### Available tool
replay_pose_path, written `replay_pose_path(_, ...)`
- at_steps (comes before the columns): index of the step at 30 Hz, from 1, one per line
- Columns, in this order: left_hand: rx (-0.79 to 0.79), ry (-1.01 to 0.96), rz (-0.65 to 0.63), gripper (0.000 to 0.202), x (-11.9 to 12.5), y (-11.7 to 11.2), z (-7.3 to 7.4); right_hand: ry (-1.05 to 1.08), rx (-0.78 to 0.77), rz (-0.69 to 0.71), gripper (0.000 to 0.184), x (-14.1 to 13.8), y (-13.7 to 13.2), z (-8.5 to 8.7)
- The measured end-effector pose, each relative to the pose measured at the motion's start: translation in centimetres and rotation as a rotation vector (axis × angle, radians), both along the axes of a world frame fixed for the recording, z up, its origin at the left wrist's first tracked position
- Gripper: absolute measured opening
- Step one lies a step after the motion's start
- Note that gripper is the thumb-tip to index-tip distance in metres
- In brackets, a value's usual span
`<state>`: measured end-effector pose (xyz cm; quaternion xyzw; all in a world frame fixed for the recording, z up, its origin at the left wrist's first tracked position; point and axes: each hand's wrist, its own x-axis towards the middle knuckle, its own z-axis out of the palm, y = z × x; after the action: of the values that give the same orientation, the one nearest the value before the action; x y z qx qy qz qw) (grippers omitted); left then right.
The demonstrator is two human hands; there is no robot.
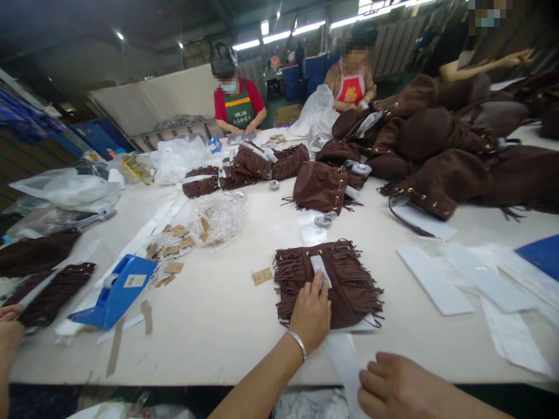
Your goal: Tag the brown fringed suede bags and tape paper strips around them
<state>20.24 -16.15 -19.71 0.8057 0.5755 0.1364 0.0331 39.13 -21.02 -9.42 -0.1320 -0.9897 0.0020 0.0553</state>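
A dark brown fringed suede bag (345, 291) lies flat on the table in front of me, with metal eyelets along its far edge. My left hand (311, 308), a bracelet at its wrist, rests on the bag. Its stretched fingers press down a short pale strip end (320, 269). From under the bag's near edge a long white strip (345, 364) runs toward me. At the strip's near part, my right hand (388, 384) has its fingers curled in, seemingly gripping it; the fingertips are partly hidden. Left of the bag lies a brown cardboard tag (262, 276).
A blue tape dispenser (116, 291) and loose tags (172, 250) are on the left. Brown bags (428, 139) are heaped at back right, white sheets (437, 279) below them. A co-worker's hand (9, 326) shows at the left edge; two co-workers work across the table (209, 326).
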Motion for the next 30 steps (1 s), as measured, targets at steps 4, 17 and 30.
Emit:
replay_pose_path(4, -0.022, -0.021, 0.0, 0.05, 0.0, 0.1, 0.2, 0.085, -0.072, -0.082, 0.015, -0.3, 5.6, 1.5)
replay_pose_path(17, -0.105, -0.2, -0.036, 0.048, -1.3, 0.3, -0.1, 0.137, -0.519, -0.689, 0.013, -3.4, 14.6, -6.7)
replay_pose_path(30, -0.118, -0.461, 0.051, 0.027, -1.2, 0.8, 0.2, 0.021, -0.385, -0.835, 0.014, -4.8, 13.9, -7.2)
